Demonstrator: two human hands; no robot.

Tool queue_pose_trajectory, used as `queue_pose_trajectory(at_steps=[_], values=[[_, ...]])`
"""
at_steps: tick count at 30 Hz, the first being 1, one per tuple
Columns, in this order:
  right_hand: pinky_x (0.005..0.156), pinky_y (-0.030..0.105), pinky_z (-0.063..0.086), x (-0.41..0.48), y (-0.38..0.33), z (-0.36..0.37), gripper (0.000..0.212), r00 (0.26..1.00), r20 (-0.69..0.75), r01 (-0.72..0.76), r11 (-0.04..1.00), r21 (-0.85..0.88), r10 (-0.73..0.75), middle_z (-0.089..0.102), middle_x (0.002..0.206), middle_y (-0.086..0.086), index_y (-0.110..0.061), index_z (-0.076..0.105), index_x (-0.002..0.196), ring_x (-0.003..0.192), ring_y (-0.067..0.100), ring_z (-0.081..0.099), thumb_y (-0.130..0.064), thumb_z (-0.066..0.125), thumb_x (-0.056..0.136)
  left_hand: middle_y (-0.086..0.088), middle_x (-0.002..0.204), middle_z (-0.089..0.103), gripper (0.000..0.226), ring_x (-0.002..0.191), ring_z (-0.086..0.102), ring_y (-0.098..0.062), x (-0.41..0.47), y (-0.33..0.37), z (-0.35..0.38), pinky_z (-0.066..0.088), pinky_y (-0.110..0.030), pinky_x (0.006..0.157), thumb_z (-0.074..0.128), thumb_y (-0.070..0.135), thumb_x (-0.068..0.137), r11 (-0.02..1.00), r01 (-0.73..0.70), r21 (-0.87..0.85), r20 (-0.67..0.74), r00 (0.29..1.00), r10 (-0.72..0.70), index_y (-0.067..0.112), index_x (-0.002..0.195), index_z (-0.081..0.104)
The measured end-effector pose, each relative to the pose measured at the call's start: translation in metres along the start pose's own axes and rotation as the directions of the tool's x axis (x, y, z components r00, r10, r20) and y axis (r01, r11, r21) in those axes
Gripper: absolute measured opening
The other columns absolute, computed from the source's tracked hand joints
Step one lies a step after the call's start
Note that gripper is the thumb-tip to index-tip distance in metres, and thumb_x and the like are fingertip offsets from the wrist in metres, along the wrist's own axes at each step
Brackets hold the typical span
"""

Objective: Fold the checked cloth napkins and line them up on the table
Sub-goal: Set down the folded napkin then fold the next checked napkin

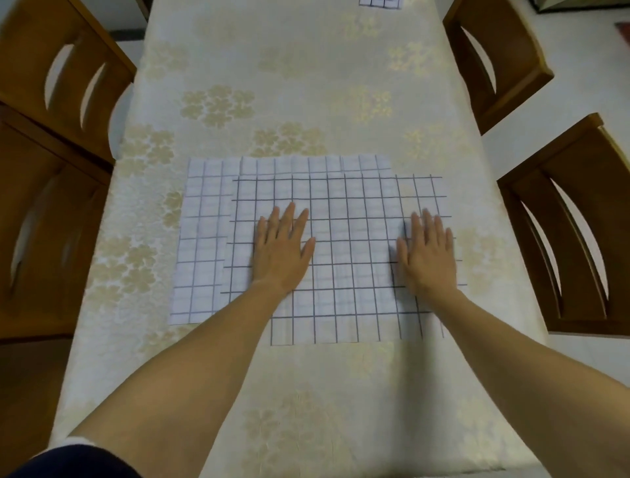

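While the left hand [281, 252] and right hand [428, 254] lie flat, fingers [289, 218] straight and slightly spread, they press a checked napkin [351, 211] mid-worktop [306, 85] (floral cloth), its long side running left to right. It overlaps a second napkin [201, 239], which is offset to the left. A third napkin [381, 3] peeks in at the far edge, and wooden chairs [51, 68] flank both sides.

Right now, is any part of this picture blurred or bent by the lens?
Head view: the right hand is motion-blurred, the left hand sharper; the wide lens bows the table and the chairs; light is soft, with a faint shadow by the right thumb.
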State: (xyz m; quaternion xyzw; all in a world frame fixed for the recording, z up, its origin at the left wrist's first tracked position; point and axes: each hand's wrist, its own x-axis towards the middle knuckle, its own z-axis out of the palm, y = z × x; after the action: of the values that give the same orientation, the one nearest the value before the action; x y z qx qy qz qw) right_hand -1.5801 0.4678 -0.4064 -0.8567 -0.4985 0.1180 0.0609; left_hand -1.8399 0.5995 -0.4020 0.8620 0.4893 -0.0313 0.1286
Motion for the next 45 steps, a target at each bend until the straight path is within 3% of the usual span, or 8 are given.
queue_pose_trajectory(at_steps=[10, 13, 17, 22, 26, 31, 38, 45], values=[[0.125, 0.047, -0.009, -0.009, 0.024, 0.001, 0.067, 0.99, 0.144, -0.004, 0.999, -0.035, 0.009, -0.021, 0.167, -0.003, -0.031, -0.015, 0.159, 0.153, 0.024, -0.022, -0.063, 0.005, 0.104, 0.008, 0.166, -0.026, 0.071, 0.155, -0.022, -0.025, 0.007, 0.034, 0.026, -0.012, -0.054, 0.123, -0.003, 0.07, 0.098, 0.988, -0.139, 0.073, 0.079, 0.988, 0.133, 0.037, 0.159, -0.018], [0.126, 0.046, 0.011, -0.007, 0.038, -0.012, 0.074, 0.995, 0.055, -0.082, 0.996, -0.024, 0.083, 0.005, 0.169, 0.008, -0.017, 0.009, 0.162, 0.156, 0.029, 0.004, -0.061, 0.024, 0.104, 0.007, 0.165, -0.03, 0.073, 0.154, -0.024, -0.026, 0.007, 0.035, 0.027, -0.013, -0.055, 0.122, -0.004, 0.072, 0.097, 0.985, -0.144, 0.095, 0.077, 0.988, 0.137, 0.036, 0.157, -0.022], [0.096, 0.047, 0.049, 0.007, 0.033, -0.031, 0.063, 0.954, -0.046, -0.292, 0.951, 0.097, 0.298, 0.053, 0.129, 0.015, -0.009, 0.05, 0.133, 0.114, 0.033, 0.052, -0.054, 0.063, 0.091, 0.005, 0.165, -0.03, 0.075, 0.153, -0.027, -0.028, 0.007, 0.035, 0.025, -0.013, -0.056, 0.122, -0.004, 0.074, 0.095, 0.986, -0.135, 0.094, 0.076, 0.989, 0.128, 0.036, 0.157, -0.022], [0.058, 0.034, 0.046, 0.021, 0.049, -0.043, 0.058, 0.851, 0.257, -0.523, 0.788, 0.326, 0.458, 0.053, 0.069, 0.007, -0.003, 0.06, 0.091, 0.062, 0.024, 0.054, -0.061, 0.069, 0.085, 0.006, 0.166, -0.028, 0.075, 0.153, -0.025, -0.028, 0.006, 0.036, 0.022, -0.011, -0.056, 0.122, -0.004, 0.074, 0.095, 0.989, -0.13, 0.072, 0.076, 0.989, 0.125, 0.036, 0.158, -0.022], [0.066, 0.038, 0.052, 0.014, 0.061, -0.044, 0.075, 0.806, 0.269, -0.586, 0.646, 0.489, 0.527, 0.055, 0.086, 0.013, 0.0, 0.058, 0.112, 0.075, 0.027, 0.057, -0.061, 0.079, 0.073, 0.006, 0.166, -0.025, 0.075, 0.154, -0.022, -0.027, 0.006, 0.036, 0.022, -0.012, -0.056, 0.122, -0.002, 0.075, 0.096, 0.991, -0.125, 0.053, 0.059, 0.991, 0.122, 0.037, 0.158, -0.02], [0.075, 0.035, 0.048, 0.002, 0.039, -0.071, 0.037, 0.836, 0.348, -0.548, 0.622, 0.559, 0.424, 0.065, 0.093, 0.015, -0.006, 0.064, 0.101, 0.084, 0.025, 0.059, -0.042, 0.068, 0.093, 0.007, 0.167, -0.024, 0.075, 0.155, -0.02, -0.027, 0.006, 0.035, 0.024, -0.01, -0.056, 0.122, -0.002, 0.074, 0.096, 0.991, -0.123, 0.054, 0.052, 0.991, 0.12, 0.037, 0.159, -0.017], [0.06, 0.034, 0.044, -0.014, 0.013, -0.116, 0.035, 0.974, 0.118, -0.228, 0.842, 0.489, 0.195, 0.059, 0.071, 0.012, -0.007, 0.064, 0.088, 0.063, 0.023, 0.055, -0.031, 0.046, 0.106, 0.006, 0.167, -0.023, 0.069, 0.155, -0.021, -0.026, 0.007, 0.035, 0.026, -0.008, -0.054, 0.123, 0.0, 0.062, 0.102, 0.993, -0.111, 0.047, 0.023, 0.994, 0.11, 0.029, 0.159, -0.021], [0.058, 0.032, 0.039, -0.019, -0.02, -0.144, 0.031, 0.998, 0.048, -0.066, 0.746, 0.663, 0.045, 0.049, 0.074, 0.018, -0.006, 0.063, 0.096, 0.065, 0.03, 0.045, -0.028, 0.043, 0.107, 0.006, 0.169, -0.019, 0.074, 0.155, -0.019, -0.025, 0.009, 0.036, 0.025, -0.009, -0.054, 0.123, 0.004, 0.067, 0.1, 0.995, -0.096, 0.026, 0.063, 0.994, 0.095, 0.03, 0.16, -0.017]])
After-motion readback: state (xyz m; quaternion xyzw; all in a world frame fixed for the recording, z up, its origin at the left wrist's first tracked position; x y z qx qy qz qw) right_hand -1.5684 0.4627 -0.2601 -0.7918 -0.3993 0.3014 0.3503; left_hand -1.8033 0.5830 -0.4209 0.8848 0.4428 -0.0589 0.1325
